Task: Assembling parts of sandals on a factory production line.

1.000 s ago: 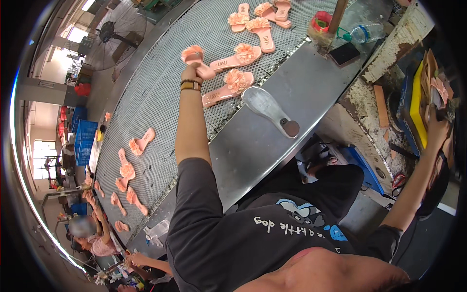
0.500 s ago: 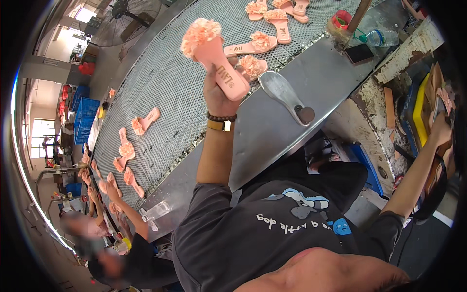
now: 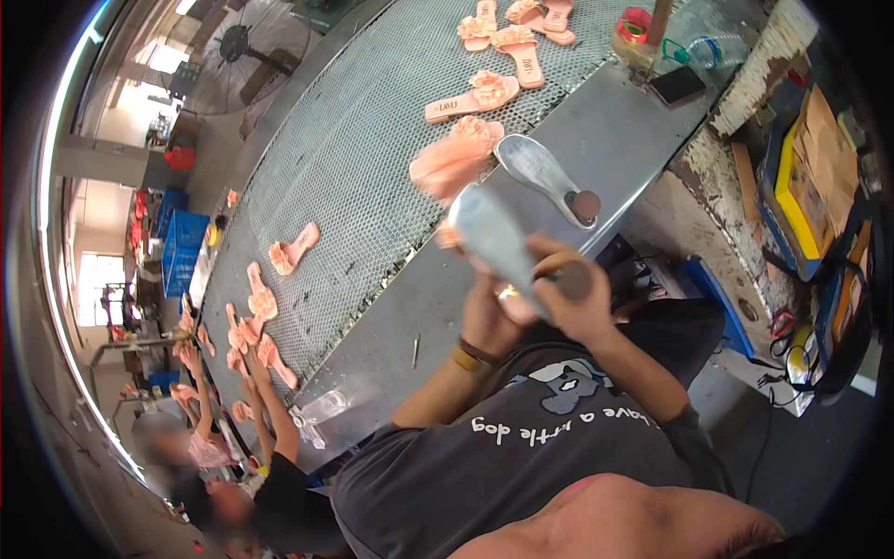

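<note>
While hands (image 3: 582,303) grip metal form (image 3: 494,231), slipper (image 3: 449,235) | bare tabletop (image 3: 382,377) extends leftward | front edge (image 3: 637,197) close

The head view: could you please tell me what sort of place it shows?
Probably a footwear workshop or factory: pink slippers are spread over a mesh surface, and a sole-shaped metal form lies on the steel ledge beside it.

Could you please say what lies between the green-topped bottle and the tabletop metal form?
The head view shows a phone between the bottle and the form.
</note>
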Tool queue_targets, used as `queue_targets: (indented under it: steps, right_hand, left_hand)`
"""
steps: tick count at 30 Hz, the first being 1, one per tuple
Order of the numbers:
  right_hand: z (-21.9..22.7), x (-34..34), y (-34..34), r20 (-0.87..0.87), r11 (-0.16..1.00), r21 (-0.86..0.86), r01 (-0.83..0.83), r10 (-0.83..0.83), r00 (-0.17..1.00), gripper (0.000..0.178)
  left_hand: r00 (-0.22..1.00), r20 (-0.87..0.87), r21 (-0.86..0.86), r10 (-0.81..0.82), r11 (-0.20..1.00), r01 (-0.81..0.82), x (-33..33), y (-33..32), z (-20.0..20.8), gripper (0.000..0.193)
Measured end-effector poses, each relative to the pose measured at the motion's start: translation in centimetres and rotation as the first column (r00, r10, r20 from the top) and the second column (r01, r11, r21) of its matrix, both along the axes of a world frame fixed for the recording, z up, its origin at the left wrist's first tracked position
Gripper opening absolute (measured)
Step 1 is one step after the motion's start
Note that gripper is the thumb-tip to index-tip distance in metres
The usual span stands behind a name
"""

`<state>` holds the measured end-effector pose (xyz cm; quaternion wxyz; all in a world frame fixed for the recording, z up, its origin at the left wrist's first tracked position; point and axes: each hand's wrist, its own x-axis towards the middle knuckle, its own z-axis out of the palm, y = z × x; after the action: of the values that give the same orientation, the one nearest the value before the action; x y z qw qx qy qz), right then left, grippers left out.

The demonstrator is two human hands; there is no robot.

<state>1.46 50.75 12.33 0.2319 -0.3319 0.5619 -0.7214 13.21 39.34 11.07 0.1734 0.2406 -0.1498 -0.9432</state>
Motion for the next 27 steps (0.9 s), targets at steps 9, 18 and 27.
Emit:
queue_targets:
  steps: [9,18,27]
  right_hand:
    - [0.3,2.4,-1.1,-0.262,0.996,0.087,0.033,-0.009,0.965,0.024]
    - [2.6,-2.5,8.3,-0.313,0.814,0.43,0.39,-0.271,0.91,0.06]
    - [10.2,-22.0,21.4,-0.847,-0.224,0.356,0.907,-0.487,0.212,0.073]
  left_hand:
    - [0.949,0.209,-0.419,0.237,0.898,-0.132,0.0,1.1,-2.0,0.04]
    - [0.944,-0.046,-0.511,-0.326,0.82,0.258,-10.0,5.8,2.8,0.058]
    - [0.554,0.147,-0.989,-0.819,-0.139,0.056,-12.0,3.4,6.8,0.044]
